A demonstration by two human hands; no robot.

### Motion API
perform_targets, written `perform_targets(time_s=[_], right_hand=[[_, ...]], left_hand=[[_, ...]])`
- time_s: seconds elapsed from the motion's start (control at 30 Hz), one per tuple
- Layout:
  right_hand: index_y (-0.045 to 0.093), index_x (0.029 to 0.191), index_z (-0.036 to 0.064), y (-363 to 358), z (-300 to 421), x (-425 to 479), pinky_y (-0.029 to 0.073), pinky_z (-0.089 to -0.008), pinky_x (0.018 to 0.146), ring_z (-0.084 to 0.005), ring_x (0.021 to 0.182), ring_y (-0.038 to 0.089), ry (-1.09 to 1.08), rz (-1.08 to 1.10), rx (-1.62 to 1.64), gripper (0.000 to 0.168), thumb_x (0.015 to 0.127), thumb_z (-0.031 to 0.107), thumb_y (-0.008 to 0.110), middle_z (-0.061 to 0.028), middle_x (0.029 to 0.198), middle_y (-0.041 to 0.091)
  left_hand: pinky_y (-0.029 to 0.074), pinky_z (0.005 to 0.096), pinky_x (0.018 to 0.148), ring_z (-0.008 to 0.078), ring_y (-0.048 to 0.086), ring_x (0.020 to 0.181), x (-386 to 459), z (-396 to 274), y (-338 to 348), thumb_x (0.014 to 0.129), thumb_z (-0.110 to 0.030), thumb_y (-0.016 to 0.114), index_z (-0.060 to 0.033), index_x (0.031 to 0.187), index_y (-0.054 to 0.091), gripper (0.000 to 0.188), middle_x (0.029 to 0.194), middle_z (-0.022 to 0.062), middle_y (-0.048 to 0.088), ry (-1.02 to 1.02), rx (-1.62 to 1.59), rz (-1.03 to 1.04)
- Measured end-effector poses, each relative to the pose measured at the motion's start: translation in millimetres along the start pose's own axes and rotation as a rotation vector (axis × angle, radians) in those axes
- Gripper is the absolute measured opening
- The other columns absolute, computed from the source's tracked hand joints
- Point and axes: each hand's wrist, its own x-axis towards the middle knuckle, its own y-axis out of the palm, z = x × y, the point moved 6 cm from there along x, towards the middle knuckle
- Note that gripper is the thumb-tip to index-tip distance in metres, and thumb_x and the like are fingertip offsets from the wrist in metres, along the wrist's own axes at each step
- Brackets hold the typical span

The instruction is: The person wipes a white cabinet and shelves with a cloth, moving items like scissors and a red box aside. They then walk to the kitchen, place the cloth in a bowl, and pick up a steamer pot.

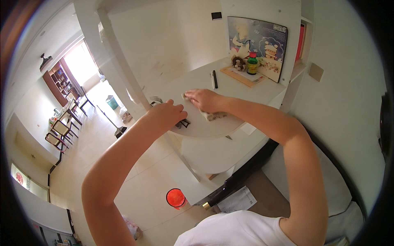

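My right hand [204, 100] presses a light, folded cloth [212, 116] onto the white shelf top [172, 89], fingers over its far end. My left hand [167, 113] is closed around dark items, partly hidden under it; black-framed ends [184, 123], perhaps glasses or clips, stick out at its right, and fork-like tines [156, 99] show beyond it. Behind the right hand lie a white pen [212, 80] and a black pen [215, 79]. A green bottle with a red cap [252, 64] and a small plush toy [238, 63] stand on a brown envelope [227, 72].
A picture board [258, 43] leans at the back right. On the lower shelf [206, 150] lies a small pointed object [228, 137]. A red-lined bin [176, 198] stands on the floor below, and a broom [120, 131] is at the left. A dark sofa edge [240, 172] borders the shelves.
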Motion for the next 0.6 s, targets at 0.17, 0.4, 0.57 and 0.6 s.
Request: perform_targets(time_s=[0.17, 0.4, 0.57, 0.6], right_hand=[[0.049, 0.126, 0.002, 12, -57, 67, 0.036, -0.036, 0.103, -0.0279, 0.123, 0.044, 0.12, -0.017, -0.136, 0.037, 0.092, 0.017, 0.041, -0.0137, 0.134, 0.046], [0.051, 0.123, 0.004, 24, -67, 118, 0.035, -0.0349, 0.103, -0.0271, 0.123, 0.044, 0.29, 0.011, -0.148, 0.037, 0.09, 0.017, 0.041, -0.0124, 0.135, 0.046], [0.061, 0.111, 0.002, 38, -4, 109, 0.034, -0.0318, 0.105, -0.0259, 0.123, 0.045, -0.184, 0.099, -0.402, 0.032, 0.086, 0.015, 0.046, -0.0123, 0.136, 0.045], [0.061, 0.11, 0.001, 41, 18, 101, 0.033, -0.0311, 0.106, -0.0254, 0.124, 0.045, -0.317, 0.138, -0.507, 0.032, 0.085, 0.016, 0.046, -0.0123, 0.137, 0.045]], left_hand=[[0.051, 0.0294, 0.082, 0.0212, 0.056, 0.099, -1, 0, -7, 0.075, -0.001, 0.064, -0.0114, 0.112, 0.048, 0.042, 0.105, 0.0017, 0.052, 0.008, -0.078, -0.036], [0.049, 0.0305, 0.086, 0.0227, 0.054, 0.104, -3, -2, -21, 0.076, 0.0, 0.061, -0.008, 0.114, 0.046, 0.042, 0.107, 0.0028, 0.053, -0.039, -0.147, -0.069], [0.049, 0.0309, 0.086, 0.0233, 0.054, 0.106, -40, 0, -67, 0.074, 0.003, 0.061, -0.0061, 0.11, 0.049, 0.039, 0.112, 0.0035, 0.057, -0.105, -0.34, -0.373], [0.049, 0.0307, 0.085, 0.0237, 0.055, 0.105, -58, -2, -78, 0.073, 0.005, 0.061, -0.0057, 0.109, 0.05, 0.039, 0.112, 0.0036, 0.059, -0.119, -0.414, -0.441]])
